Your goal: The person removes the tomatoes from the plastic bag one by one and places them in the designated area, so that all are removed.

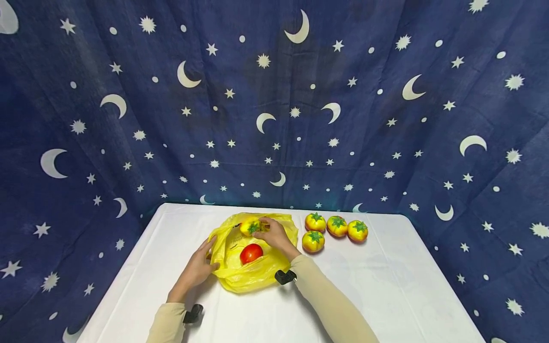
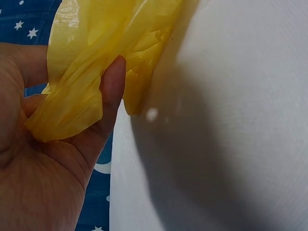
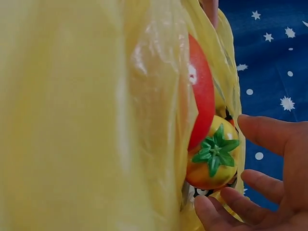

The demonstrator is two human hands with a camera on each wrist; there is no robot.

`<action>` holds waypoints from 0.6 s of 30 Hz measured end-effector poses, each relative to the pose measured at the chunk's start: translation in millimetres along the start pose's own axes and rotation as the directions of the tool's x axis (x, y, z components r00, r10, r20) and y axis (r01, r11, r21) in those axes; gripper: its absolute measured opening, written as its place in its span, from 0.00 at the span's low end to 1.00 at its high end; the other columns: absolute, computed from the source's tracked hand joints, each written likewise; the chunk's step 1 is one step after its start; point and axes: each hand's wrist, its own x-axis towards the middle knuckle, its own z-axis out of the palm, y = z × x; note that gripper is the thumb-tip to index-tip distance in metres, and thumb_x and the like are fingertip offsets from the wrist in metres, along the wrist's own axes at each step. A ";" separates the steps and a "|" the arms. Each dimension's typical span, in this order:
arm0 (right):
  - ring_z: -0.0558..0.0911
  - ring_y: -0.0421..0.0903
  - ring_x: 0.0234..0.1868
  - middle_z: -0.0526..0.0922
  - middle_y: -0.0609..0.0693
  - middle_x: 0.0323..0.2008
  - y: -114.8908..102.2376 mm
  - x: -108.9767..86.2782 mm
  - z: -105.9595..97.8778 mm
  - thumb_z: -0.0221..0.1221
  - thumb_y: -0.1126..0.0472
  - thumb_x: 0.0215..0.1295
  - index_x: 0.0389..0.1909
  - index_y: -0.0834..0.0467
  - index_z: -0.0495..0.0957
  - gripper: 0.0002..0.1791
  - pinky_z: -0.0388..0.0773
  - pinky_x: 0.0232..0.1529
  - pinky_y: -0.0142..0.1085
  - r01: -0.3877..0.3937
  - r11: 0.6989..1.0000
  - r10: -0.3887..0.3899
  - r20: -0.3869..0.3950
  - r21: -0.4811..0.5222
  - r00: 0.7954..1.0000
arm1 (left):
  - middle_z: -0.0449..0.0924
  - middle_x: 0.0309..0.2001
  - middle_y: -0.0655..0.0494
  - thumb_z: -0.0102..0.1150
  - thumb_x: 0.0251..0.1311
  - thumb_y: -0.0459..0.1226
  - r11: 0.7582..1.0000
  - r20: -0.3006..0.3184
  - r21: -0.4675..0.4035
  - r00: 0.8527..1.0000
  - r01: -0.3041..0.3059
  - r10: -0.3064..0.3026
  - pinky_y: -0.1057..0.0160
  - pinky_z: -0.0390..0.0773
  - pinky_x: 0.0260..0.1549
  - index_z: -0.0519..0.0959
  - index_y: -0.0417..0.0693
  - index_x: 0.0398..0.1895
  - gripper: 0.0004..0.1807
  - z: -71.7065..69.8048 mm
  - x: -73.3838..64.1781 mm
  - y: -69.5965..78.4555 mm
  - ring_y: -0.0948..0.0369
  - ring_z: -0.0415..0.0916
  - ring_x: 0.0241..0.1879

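A yellow plastic bag (image 1: 242,282) lies on the table with its mouth spread open. In the left wrist view, my left hand (image 2: 45,159) holds the bag's bunched edge between thumb and fingers. Inside the bag are a smooth red fruit (image 1: 251,254) and a yellow-orange fruit with a green star-shaped leaf top (image 3: 214,159). My right hand (image 1: 274,236) reaches over the bag's right side into its mouth. Its fingers (image 3: 260,132) are spread around the yellow-orange fruit, with a gap showing between them and it in the right wrist view.
Several more yellow-and-red fruits (image 1: 337,226) with green leaf tops stand in a group on the table, right of the bag. A white cloth (image 1: 386,286) covers the table. Behind it hangs a dark blue curtain (image 1: 240,157) with moons and stars.
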 end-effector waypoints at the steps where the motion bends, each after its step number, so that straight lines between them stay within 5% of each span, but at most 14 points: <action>1: 0.76 0.57 0.61 0.77 0.57 0.62 -0.1 0.8 1.2 0.69 0.56 0.58 0.64 0.57 0.74 0.32 0.76 0.63 0.49 0.002 1.000 -0.002 -0.003 -0.002 1.000 | 0.45 0.79 0.41 0.63 0.54 0.28 1.000 0.002 0.003 1.000 -0.004 0.004 0.40 0.64 0.68 0.50 0.48 0.78 0.49 -0.5 -0.2 -0.9 0.39 0.59 0.72; 18: 0.79 0.55 0.56 0.79 0.59 0.58 -1.6 13.5 15.4 0.72 0.57 0.53 0.63 0.61 0.72 0.36 0.78 0.61 0.46 -0.042 0.998 0.045 -0.057 0.056 0.997 | 0.44 0.79 0.40 0.63 0.54 0.27 1.000 0.005 -0.003 1.000 -0.017 0.017 0.39 0.61 0.69 0.50 0.47 0.78 0.49 1.4 1.8 -3.6 0.38 0.51 0.74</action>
